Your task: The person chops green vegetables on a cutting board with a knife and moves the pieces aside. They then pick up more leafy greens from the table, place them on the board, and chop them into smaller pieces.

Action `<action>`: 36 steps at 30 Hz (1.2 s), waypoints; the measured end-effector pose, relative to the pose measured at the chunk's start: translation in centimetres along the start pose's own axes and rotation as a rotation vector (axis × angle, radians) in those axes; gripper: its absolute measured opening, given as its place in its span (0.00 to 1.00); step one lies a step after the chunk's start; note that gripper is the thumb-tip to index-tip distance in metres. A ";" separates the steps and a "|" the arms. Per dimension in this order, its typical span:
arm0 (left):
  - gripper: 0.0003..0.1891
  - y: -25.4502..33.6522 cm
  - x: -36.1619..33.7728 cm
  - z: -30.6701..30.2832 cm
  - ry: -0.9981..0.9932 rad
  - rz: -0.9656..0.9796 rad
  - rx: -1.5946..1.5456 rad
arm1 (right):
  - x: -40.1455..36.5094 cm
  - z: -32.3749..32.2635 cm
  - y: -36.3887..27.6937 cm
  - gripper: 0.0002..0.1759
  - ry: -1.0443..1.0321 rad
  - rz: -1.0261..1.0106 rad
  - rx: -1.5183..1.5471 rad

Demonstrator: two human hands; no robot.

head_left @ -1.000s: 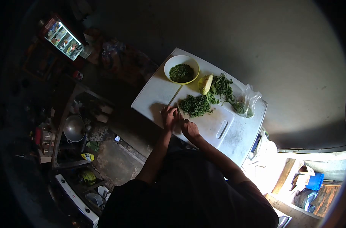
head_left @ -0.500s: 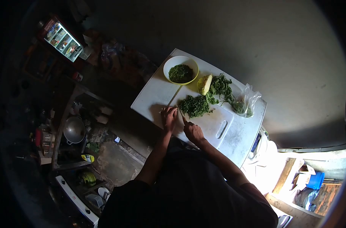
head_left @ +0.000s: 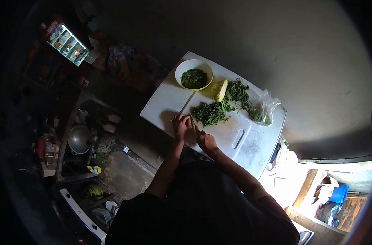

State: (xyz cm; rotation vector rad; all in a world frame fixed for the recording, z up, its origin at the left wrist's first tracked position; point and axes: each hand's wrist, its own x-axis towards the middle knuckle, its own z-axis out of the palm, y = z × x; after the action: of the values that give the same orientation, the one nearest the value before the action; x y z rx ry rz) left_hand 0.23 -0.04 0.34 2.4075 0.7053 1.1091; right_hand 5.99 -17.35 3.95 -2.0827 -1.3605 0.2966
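Observation:
My right hand (head_left: 207,143) is closed round the handle of a knife (head_left: 195,124), whose blade points up and left beside my left hand (head_left: 182,125). The left hand's fingers are bent together at the cutting board's left edge; what they hold, if anything, is too small to make out. Chopped greens (head_left: 209,113) lie in a heap on the white cutting board (head_left: 225,136), just beyond both hands. Behind the heap stand a bowl (head_left: 194,79) with finely cut greens, a piece of pale yellow-green vegetable (head_left: 220,90) and leafy stems (head_left: 238,93).
A clear plastic bag (head_left: 267,109) with greens lies at the right on the white table (head_left: 159,98). Far left are a metal pan (head_left: 79,139) on a shelf and a lit display case (head_left: 67,44). A blue container (head_left: 339,193) is at the lower right.
My right hand and the knife have shifted slightly left, closer to my left hand. The greens and bowl look the same.

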 end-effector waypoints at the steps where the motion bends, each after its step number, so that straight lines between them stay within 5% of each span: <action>1: 0.05 -0.2 -0.1 0.2 -0.009 -0.010 0.011 | 0.2 1.6 1.4 0.24 -0.026 0.029 -0.006; 6: 0.05 0.5 0.1 -0.6 -0.019 -0.008 0.046 | 1.0 0.7 0.4 0.21 -0.148 0.057 -0.132; 17: 0.06 -0.5 -0.3 0.3 -0.013 -0.042 0.087 | -0.8 1.0 1.4 0.28 0.061 -0.048 -0.068; 36: 0.06 2.4 0.3 -1.7 0.102 -0.136 0.092 | -0.6 -1.2 -0.6 0.33 0.099 -0.121 -0.143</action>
State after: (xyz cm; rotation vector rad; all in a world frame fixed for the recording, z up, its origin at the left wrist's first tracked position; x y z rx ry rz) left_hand -0.23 -1.49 2.82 2.3511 0.9581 1.1727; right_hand 5.93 -18.16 5.20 -2.0894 -1.4782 0.0457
